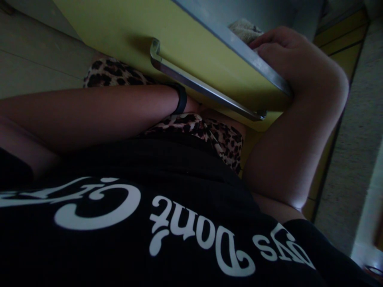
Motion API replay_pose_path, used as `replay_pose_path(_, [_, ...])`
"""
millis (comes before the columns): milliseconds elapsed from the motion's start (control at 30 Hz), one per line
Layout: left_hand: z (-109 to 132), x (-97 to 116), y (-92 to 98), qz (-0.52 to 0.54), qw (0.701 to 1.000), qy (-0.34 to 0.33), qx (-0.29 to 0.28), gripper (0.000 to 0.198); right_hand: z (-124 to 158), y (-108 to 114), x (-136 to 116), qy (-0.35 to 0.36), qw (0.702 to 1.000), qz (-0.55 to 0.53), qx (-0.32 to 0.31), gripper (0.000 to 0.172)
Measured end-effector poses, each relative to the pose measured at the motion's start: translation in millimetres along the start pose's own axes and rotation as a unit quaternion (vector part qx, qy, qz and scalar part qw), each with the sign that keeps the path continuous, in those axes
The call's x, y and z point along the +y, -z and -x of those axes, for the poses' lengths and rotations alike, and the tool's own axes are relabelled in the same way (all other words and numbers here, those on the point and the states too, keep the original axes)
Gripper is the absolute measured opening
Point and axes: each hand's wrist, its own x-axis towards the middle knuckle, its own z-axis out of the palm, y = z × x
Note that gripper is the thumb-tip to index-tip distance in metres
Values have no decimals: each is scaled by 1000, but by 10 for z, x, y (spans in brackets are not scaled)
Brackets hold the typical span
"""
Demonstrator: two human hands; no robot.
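A yellow-green cabinet front [125, 24], either a drawer or a door, slants across the view with a metal bar handle [206, 85] on its near face. My right hand [279, 46] reaches over its grey top edge, fingers curled against a crumpled, greyish cloth [245, 31]. Part of that cloth is hidden behind the edge. My left forearm, with a black wristband [181, 99], crosses low over my lap. Just beyond the band a bit of my left hand [194, 105] shows below the handle; its fingers are hidden.
Behind the panel lies a blue-grey inner surface [269, 14]. More yellow cabinet fronts [344, 38] run along the right under a speckled grey surface [344, 159]. Pale floor tiles [36, 67] are at the left. My leopard-print shorts [221, 137] are close to the handle. The light is dim.
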Motion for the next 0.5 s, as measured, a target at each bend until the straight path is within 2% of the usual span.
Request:
replay_pose_path(200, [97,72,46,-49,998,14,-21,46,-12,4,17,2,1000,2,3,34])
replay_pose_path(500, [15,15,11,-33,999,-5,-8,48,-23,-10,24,-1,1000,-1,5,33])
